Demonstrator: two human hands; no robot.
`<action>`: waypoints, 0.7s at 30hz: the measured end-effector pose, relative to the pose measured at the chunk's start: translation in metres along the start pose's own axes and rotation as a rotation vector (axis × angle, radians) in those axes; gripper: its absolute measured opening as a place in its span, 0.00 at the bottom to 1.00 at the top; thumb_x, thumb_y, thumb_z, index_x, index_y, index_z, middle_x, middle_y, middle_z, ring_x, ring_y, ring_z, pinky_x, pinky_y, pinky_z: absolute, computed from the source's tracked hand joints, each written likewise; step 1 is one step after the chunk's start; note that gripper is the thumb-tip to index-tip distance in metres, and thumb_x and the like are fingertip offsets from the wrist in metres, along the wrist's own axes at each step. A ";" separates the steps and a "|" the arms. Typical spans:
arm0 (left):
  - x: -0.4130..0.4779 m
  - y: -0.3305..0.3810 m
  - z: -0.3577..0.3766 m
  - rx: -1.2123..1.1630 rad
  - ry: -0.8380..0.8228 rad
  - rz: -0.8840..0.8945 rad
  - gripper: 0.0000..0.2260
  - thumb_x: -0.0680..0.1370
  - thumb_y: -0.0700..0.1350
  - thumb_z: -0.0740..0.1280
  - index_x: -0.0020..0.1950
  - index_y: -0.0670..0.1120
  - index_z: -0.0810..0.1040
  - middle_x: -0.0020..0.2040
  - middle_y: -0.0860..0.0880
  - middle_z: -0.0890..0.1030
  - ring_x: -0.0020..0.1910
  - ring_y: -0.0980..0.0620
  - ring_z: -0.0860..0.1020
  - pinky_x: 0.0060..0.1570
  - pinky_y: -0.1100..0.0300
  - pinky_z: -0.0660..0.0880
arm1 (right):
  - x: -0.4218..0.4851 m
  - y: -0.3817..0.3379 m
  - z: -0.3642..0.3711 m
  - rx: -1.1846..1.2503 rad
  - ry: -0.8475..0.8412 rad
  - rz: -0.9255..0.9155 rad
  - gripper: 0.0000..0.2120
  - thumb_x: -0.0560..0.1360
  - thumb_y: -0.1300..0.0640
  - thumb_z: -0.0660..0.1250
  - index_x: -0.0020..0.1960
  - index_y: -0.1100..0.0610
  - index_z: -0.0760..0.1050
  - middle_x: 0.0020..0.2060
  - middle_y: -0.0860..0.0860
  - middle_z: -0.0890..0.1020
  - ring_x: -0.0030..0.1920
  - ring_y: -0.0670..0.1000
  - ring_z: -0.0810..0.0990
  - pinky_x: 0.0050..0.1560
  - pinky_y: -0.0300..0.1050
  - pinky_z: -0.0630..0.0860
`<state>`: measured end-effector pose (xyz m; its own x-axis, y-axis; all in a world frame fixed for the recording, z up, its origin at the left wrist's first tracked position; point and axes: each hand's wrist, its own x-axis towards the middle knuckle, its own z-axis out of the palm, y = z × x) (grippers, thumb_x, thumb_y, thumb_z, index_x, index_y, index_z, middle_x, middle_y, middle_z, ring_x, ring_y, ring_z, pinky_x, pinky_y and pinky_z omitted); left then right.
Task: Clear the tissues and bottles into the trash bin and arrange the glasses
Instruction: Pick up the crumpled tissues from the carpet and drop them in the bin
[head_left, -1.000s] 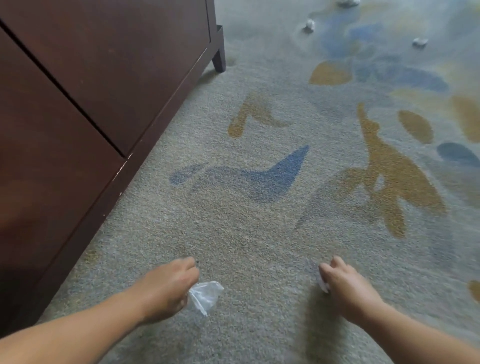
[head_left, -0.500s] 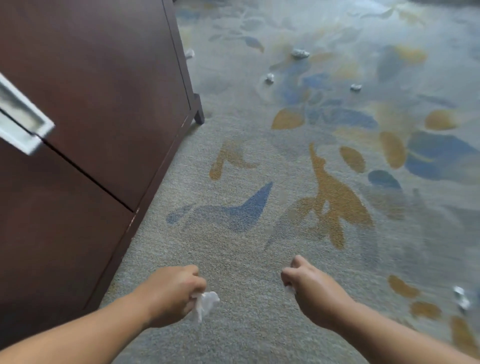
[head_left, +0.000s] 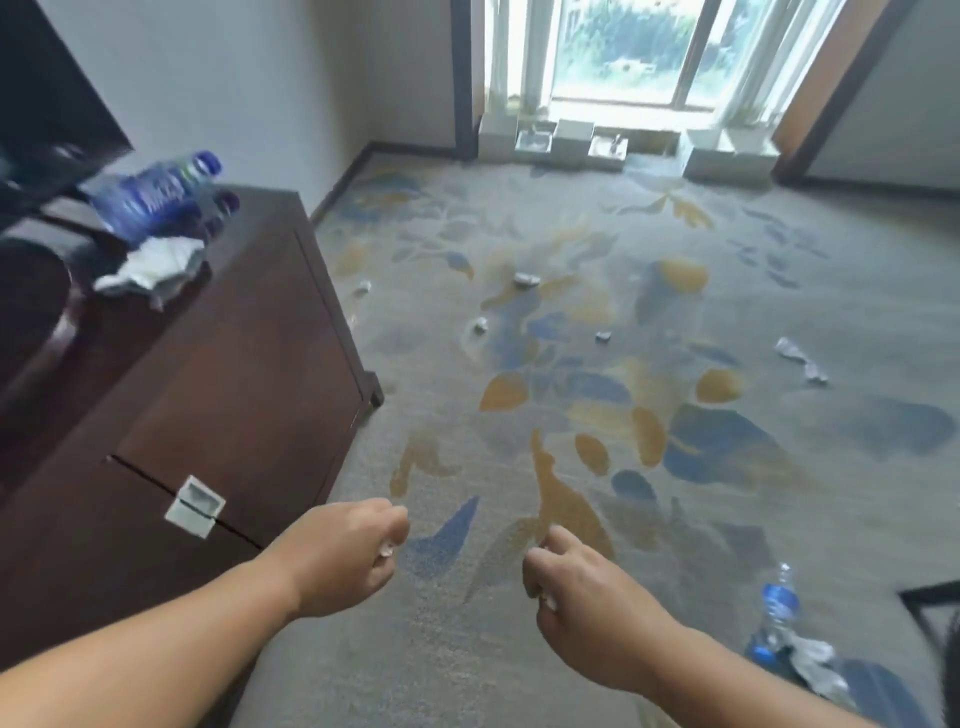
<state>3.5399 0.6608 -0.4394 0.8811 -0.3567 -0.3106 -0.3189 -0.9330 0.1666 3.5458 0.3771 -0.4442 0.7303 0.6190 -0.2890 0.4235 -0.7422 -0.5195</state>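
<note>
Both fists sit low in the frame; the left hand is clenched round a tissue, only a white scrap peeking out; the right hand curls on a second tissue, forefinger slightly out; crumpled tissues dot the carpet mid-frame; a blue-labelled bottle lies on the cabinet upper left; another bottle lower right.

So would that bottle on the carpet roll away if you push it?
Probably a little: the bottle is round, but the soft carpet should slow it. It looks like thin clear plastic, so it is likely light and may crumple if squeezed.
</note>
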 end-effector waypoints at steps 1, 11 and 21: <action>0.003 0.004 -0.025 0.017 0.017 0.003 0.04 0.77 0.50 0.58 0.49 0.53 0.70 0.47 0.55 0.73 0.43 0.52 0.75 0.41 0.58 0.70 | -0.003 -0.003 -0.021 -0.008 0.013 0.002 0.06 0.73 0.60 0.58 0.47 0.50 0.65 0.47 0.46 0.64 0.45 0.51 0.70 0.46 0.46 0.71; 0.062 -0.020 -0.171 0.119 0.094 0.053 0.03 0.76 0.50 0.59 0.46 0.53 0.72 0.44 0.56 0.72 0.43 0.52 0.76 0.40 0.60 0.70 | 0.058 -0.017 -0.144 -0.075 0.128 0.052 0.12 0.72 0.65 0.58 0.44 0.48 0.64 0.46 0.45 0.63 0.46 0.51 0.68 0.40 0.43 0.66; 0.185 -0.073 -0.254 0.125 0.122 0.114 0.02 0.75 0.49 0.59 0.43 0.54 0.70 0.42 0.57 0.71 0.40 0.54 0.73 0.37 0.60 0.67 | 0.145 0.033 -0.232 -0.054 0.133 0.183 0.13 0.71 0.69 0.57 0.43 0.51 0.67 0.46 0.46 0.67 0.43 0.48 0.69 0.37 0.42 0.67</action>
<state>3.8147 0.6747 -0.2711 0.8704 -0.4585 -0.1795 -0.4527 -0.8885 0.0746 3.7901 0.3826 -0.3169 0.8600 0.4366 -0.2641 0.3032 -0.8535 -0.4237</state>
